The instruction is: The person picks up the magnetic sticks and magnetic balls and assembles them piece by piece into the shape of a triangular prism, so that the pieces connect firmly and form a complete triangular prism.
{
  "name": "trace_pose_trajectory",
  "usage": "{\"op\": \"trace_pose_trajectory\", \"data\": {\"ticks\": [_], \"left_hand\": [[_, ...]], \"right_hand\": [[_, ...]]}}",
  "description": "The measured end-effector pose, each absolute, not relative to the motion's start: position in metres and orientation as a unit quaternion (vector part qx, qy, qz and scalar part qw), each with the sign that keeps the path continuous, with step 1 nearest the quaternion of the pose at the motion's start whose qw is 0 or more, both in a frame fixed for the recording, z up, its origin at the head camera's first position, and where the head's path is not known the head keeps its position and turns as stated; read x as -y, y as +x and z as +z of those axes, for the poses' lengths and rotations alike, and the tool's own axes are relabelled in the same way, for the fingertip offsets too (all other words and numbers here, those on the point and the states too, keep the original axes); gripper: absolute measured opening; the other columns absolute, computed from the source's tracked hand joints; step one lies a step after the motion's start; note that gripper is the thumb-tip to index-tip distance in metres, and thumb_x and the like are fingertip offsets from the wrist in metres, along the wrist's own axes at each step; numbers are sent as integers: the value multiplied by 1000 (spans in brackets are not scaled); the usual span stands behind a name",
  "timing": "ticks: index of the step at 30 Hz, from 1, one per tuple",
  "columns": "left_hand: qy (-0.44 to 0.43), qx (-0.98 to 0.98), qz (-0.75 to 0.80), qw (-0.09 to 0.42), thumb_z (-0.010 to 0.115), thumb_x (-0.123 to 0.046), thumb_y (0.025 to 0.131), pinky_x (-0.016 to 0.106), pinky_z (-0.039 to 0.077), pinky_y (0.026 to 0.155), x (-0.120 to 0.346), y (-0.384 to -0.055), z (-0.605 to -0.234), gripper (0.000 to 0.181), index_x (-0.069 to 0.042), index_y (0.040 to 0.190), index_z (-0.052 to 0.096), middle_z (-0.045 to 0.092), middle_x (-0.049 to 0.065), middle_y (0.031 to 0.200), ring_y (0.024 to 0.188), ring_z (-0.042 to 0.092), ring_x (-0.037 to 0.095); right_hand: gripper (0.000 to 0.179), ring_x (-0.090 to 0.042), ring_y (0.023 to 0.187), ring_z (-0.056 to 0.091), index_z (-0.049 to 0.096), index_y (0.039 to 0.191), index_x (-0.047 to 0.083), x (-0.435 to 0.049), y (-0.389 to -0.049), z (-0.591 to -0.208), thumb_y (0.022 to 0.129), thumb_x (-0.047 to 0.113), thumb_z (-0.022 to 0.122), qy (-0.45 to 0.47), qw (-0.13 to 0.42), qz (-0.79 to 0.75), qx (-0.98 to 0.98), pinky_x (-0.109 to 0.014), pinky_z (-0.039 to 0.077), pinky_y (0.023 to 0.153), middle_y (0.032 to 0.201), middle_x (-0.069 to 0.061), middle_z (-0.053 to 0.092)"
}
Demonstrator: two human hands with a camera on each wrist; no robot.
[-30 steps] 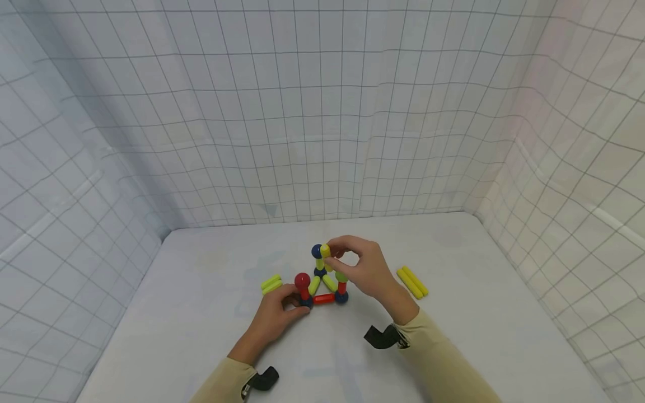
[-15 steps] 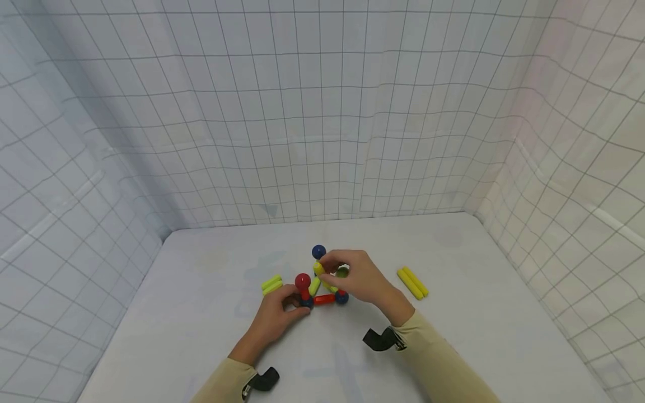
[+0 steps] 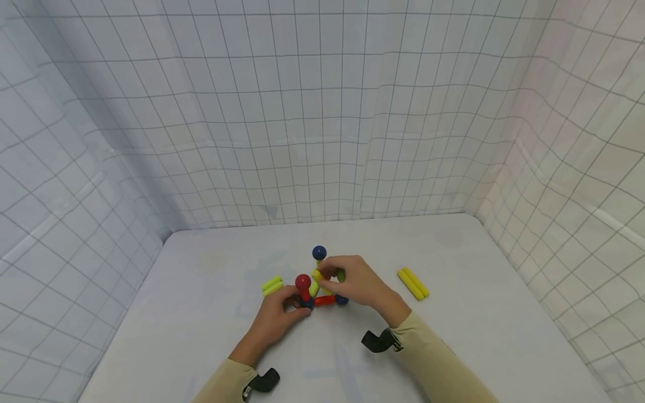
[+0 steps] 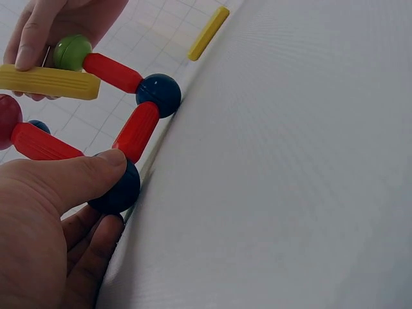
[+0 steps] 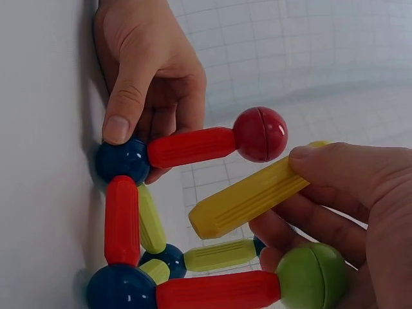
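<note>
A frame of rods and balls stands on the table, its base a triangle of one red rod (image 4: 136, 132) and two lime rods with blue balls at the corners. Upright rods there carry a red ball (image 3: 303, 281), a green ball (image 5: 312, 275) and, at the back, a dark blue ball (image 3: 319, 253). My left hand (image 3: 276, 313) grips the blue corner ball (image 4: 119, 190) under the red one, thumb on top. Between thumb and fingers, my right hand (image 3: 355, 280) pinches a yellow rod (image 5: 251, 199) over the frame, beside the green ball. In the head view this hand hides part of the frame.
Two lime rods (image 3: 272, 284) lie just left of the frame, close to my left hand. To the right lie two longer yellow rods (image 3: 413, 284) side by side. White grid-lined cloth walls (image 3: 322, 112) enclose the white table (image 3: 478, 313) at the back and sides.
My right hand has come down with the yellow rod, from beside the back blue ball to lower within the frame. The left hand keeps its grip in place.
</note>
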State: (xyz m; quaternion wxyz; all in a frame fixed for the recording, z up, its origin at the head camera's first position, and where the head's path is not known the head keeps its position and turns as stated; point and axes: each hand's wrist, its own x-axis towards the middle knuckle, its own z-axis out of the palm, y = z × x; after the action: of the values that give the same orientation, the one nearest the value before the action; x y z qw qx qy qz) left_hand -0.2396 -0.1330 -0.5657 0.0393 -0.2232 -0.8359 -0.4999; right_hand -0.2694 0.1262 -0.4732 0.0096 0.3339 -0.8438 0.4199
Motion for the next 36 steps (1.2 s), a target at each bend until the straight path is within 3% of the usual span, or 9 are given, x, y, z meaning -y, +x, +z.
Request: {"op": "trace_pose_trajectory", "data": {"ticks": [8,16,36], "left_hand": [[-224,837,-498,42,92,-9,88,31,58,85,133,-239,-566,32,-17,112,74,71,-11,100,90,69,11],[-224,835,-500,41,92,-9,88,31,58,86,133,-240,-567,33,-17,116,74,72,-10,103,92,69,12],[-206,845,-492,30,92,-10,88,32,58,88,132,-238,-565,33,-18,116,75,71,-11,102,92,68,12]], "right_hand": [[19,-8,91,65,79,116,18,-126,-272,-479,98,20,83,320,3,406,856,-38,60,81,99,14,72],[17,-8,89,64,77,114,20,-124,-271,-482,98,23,84,323,-6,391,862,-29,57,76,100,16,71],[16,-8,84,63,77,114,20,-125,-270,-484,99,21,83,318,-46,365,874,-29,57,71,91,15,67]]}}
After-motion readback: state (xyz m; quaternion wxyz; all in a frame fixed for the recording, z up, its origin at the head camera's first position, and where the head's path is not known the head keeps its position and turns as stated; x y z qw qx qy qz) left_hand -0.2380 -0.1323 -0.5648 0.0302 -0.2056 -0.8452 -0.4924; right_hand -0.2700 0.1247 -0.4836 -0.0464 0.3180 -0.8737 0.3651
